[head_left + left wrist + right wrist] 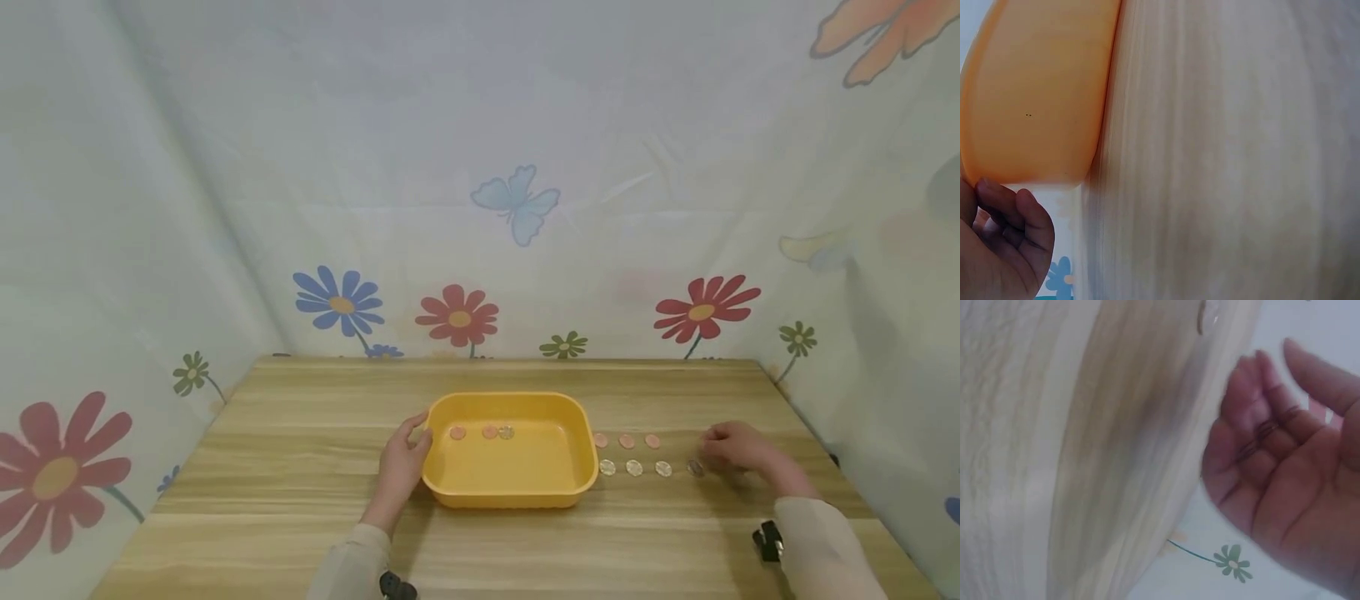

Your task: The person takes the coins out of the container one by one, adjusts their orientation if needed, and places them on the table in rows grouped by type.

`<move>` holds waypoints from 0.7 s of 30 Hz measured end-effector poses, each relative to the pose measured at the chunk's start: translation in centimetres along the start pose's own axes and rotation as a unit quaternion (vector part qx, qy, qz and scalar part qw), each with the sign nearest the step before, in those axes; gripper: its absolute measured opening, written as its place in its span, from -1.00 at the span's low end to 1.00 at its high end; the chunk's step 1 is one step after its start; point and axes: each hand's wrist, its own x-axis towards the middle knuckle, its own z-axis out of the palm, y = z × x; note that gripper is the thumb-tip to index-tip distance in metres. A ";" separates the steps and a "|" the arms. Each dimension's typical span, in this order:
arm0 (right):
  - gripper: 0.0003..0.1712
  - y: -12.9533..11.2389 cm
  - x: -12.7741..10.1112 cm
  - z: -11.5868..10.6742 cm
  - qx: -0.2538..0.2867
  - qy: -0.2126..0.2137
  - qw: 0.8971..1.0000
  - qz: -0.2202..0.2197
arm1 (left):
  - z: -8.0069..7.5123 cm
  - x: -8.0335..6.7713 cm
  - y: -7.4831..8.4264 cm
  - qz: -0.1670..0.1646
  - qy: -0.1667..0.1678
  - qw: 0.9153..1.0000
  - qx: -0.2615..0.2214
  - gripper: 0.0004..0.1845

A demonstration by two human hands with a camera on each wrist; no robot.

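A yellow plastic tray [510, 500] stands on the wooden table, its outer wall also large in the left wrist view. My left hand [402, 461] grips the tray's left rim. Inside lie two copper-coloured coins [457, 433] and one gold-coloured coin [507, 432]. To the right of the tray are two rows: three copper-coloured coins [626, 441] behind, several gold or silvery coins [634, 468] in front. My right hand [735, 447] hovers by the right end of the rows, close to a silvery coin [696, 468]. In the right wrist view its fingers bend loosely, thumb apart, holding nothing visible.
The wooden table [300, 467] stretches to both sides of the tray. A pale curtain [637, 125] printed with flowers and a butterfly hangs behind it and along both sides. Black wrist mounts show on both sleeves.
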 end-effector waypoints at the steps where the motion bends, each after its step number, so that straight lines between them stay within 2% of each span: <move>1: -0.73 -0.3 0.1 0.0 -0.004 0.008 1.000 -0.010 | 0.0 0.0 0.0 0.001 0.001 1.000 0.000 -0.53; 7: -0.71 -2.4 0.6 0.3 -0.020 0.046 0.998 -0.032 | 0.0 -0.1 0.0 0.002 0.000 1.000 0.002 -0.53; 12: -0.70 -4.5 0.8 0.8 -0.025 0.056 0.997 -0.047 | 0.1 -0.1 -0.1 -0.005 -0.005 1.000 0.002 -0.52; 21: -0.74 -8.8 0.9 0.9 -0.033 0.055 0.993 -0.098 | 0.0 0.1 0.0 0.003 -0.003 1.000 -0.001 -0.52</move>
